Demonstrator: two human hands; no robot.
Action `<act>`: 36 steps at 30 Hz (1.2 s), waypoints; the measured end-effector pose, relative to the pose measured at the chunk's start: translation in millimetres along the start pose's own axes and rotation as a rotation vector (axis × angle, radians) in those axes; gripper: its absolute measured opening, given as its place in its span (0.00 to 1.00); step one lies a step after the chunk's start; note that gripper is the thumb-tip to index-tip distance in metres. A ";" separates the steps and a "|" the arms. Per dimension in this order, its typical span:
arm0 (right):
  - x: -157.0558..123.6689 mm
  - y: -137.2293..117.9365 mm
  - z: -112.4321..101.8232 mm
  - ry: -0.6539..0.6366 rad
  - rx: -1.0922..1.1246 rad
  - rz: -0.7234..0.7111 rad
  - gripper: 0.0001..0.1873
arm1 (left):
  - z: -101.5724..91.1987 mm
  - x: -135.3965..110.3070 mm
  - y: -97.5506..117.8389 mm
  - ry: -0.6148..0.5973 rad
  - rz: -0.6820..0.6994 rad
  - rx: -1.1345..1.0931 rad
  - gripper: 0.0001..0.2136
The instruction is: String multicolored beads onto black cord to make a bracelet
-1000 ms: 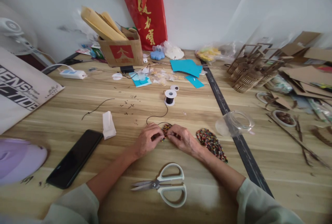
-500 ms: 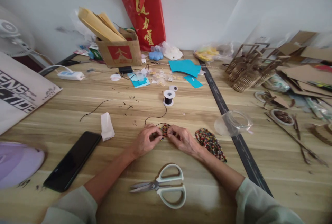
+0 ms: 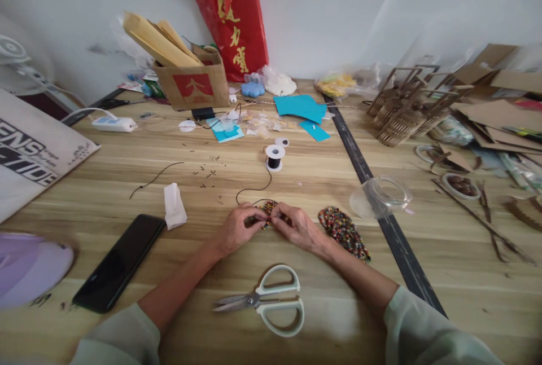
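Note:
My left hand [image 3: 240, 227] and my right hand [image 3: 296, 225] meet over a small clump of multicoloured beads [image 3: 267, 207] on the table. Thumb and fingertips of each are pinched together at the beads' near edge, on what looks like the bead string; the exact grip is partly hidden. A thin black cord [image 3: 259, 188] curves from a white spool of black cord [image 3: 275, 157] down to the beads. Right of my right hand lies a larger heap of strung multicoloured beads [image 3: 344, 232]. Scissors with pale handles [image 3: 265, 300] rest in front of my forearms, blades pointing left.
A black phone [image 3: 119, 263] and a folded white tissue [image 3: 174, 206] lie to the left. At right stand a clear plastic jar [image 3: 381, 197] and a dish of brown balls [image 3: 460, 186]. Blue paper [image 3: 300, 108], a cardboard box [image 3: 192, 86] and small bamboo baskets [image 3: 400, 117] line the back.
The view has shifted very slightly. Both hands stay pinched at the beads, with hardly any visible movement.

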State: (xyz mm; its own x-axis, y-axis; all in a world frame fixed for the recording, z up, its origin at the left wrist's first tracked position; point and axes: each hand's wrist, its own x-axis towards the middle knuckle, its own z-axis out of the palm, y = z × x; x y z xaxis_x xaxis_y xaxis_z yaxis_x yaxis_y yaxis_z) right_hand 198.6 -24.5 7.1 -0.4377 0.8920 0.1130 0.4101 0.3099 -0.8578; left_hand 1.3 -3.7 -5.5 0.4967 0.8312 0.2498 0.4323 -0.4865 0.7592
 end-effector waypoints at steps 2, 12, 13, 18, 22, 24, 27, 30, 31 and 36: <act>0.0 -0.6 -0.3 -0.006 0.023 0.008 0.05 | -0.2 0.2 1.0 -0.016 0.030 0.039 0.05; 1.8 4.5 4.6 -0.017 0.348 0.102 0.09 | -3.5 0.2 3.8 -0.099 0.067 0.082 0.10; 2.2 4.8 4.6 -0.014 0.374 0.107 0.10 | -3.7 0.2 3.3 -0.093 0.060 0.062 0.10; 3.1 5.6 4.0 -0.002 0.420 0.114 0.12 | -4.1 0.0 1.6 -0.067 0.039 0.000 0.08; 3.6 6.4 4.0 0.003 0.394 0.099 0.10 | -3.4 0.6 1.5 -0.067 0.008 -0.020 0.07; 3.9 6.3 4.0 -0.001 0.387 0.097 0.09 | -3.3 1.0 1.8 -0.064 -0.009 -0.029 0.08; 4.3 5.7 4.1 -0.015 0.405 0.100 0.09 | -3.9 1.3 3.1 -0.061 -0.031 -0.042 0.08; 4.6 5.5 5.0 -0.021 0.432 0.107 0.07 | -4.9 1.6 5.7 -0.051 -0.067 -0.060 0.08; 4.7 5.5 5.4 -0.023 0.434 0.110 0.07 | -5.3 1.7 6.7 -0.049 -0.079 -0.064 0.08; 4.6 6.8 6.9 -0.040 0.421 0.131 0.07 | -6.8 2.2 10.3 -0.061 -0.102 -0.069 0.08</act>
State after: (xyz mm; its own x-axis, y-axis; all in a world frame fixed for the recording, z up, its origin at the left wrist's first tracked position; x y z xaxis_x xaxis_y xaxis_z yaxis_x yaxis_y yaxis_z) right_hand 193.9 -20.6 -1.6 -0.4375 0.8989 -0.0221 0.1057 0.0270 -0.9940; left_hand 1.7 -5.1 7.0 0.4986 0.8564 0.1339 0.4309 -0.3789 0.8190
